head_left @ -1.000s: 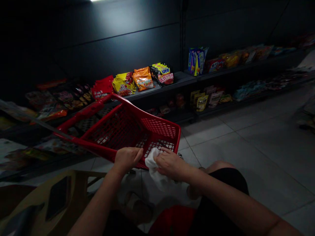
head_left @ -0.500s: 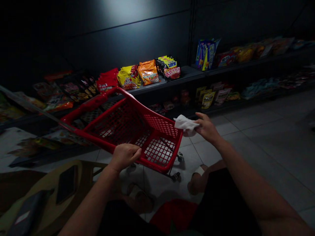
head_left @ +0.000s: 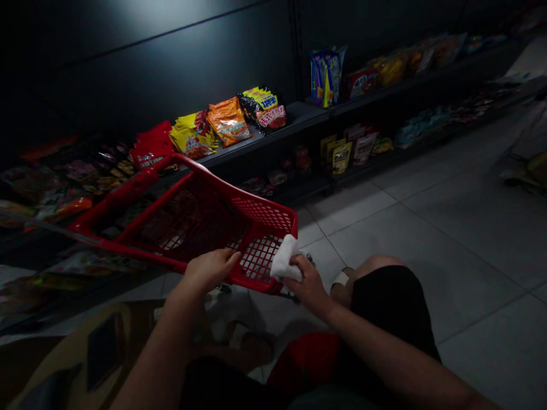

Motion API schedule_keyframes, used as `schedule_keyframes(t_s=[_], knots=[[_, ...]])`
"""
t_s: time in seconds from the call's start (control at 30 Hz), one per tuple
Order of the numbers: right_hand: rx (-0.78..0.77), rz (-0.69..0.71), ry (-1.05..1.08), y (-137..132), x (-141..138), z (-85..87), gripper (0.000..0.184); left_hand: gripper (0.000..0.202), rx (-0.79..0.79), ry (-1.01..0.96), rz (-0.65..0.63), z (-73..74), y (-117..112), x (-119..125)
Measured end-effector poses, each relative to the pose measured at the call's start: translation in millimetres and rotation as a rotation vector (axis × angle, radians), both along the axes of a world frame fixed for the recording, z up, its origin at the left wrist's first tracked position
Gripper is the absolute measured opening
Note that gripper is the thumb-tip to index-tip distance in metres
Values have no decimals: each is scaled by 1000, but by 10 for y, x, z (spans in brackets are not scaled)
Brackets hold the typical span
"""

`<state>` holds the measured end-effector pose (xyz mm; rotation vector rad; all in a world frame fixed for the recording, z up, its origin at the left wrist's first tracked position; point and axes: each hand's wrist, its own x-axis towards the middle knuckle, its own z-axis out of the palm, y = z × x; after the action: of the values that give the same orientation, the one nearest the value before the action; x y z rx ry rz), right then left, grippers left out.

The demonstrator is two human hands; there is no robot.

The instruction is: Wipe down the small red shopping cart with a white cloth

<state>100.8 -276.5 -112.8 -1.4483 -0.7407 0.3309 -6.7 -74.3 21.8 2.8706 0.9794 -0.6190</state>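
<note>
Right hand (head_left: 308,283) is clenching a folded white cloth (head_left: 284,259), pressing it against the near corner of a red plastic shopping basket (head_left: 265,213). Its fingers are wrapping around the cloth, and part of the grip is hiding behind the fabric. Left hand (head_left: 208,271) is lying over the near rim with its fingers curving across, though I cannot tell how firmly it is gripping.

The basket is standing on the grey floor tiles (head_left: 427,239), tilting away from the person, with its long red handle (head_left: 115,193) reaching toward the lower shelves on the left. No goods are showing on the mesh floor near the hands, while the far end is sinking into shadow. Nothing on the red plastic is showing which parts the cloth has covered and which remain, and whether the cloth is damp or soiled is hard to make out.

Beyond the basket, a dark shelf unit (head_left: 273,136) is carrying red packets (head_left: 151,147), an orange packet (head_left: 228,121) and other snack bags. A tan seat (head_left: 123,324) is cutting into the lower left corner, partly lost in the dark, with a black phone (head_left: 102,353) lying on it.
</note>
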Motion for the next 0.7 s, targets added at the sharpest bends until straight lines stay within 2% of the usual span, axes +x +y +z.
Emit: schedule_keyframes(t_s=[0.1,0.17,0.2,0.27,0.33,0.4,0.43,0.5,0.6,0.7], knots=[[-41,-214,102,253,553,54,31,59,-38,-65,-53,-78,-175,99],[-32,-310,159,382,663,31,35,59,32,-88,-50,-130,-257,133],[-27,-307,168,402,605,4,35,58,65,-98,-40,-148,-275,142],[-18,-219,148,342,295,-61,35,58,88,-106,-30,-163,-269,151],[-9,-29,79,194,-136,-110,34,58,86,-84,-19,-160,-234,149],[29,225,-11,51,-495,-123,34,56,80,-67,-13,-156,-199,136],[54,296,-33,5,-602,-116,32,55,81,-68,-14,-157,-189,125],[95,326,-50,-25,-631,-89,22,52,86,-81,-26,-166,-187,104],[114,189,-64,38,-285,-58,14,48,85,-118,-47,-192,-215,88],[84,-152,88,166,249,-49,17,46,81,-142,-54,-207,-258,98]])
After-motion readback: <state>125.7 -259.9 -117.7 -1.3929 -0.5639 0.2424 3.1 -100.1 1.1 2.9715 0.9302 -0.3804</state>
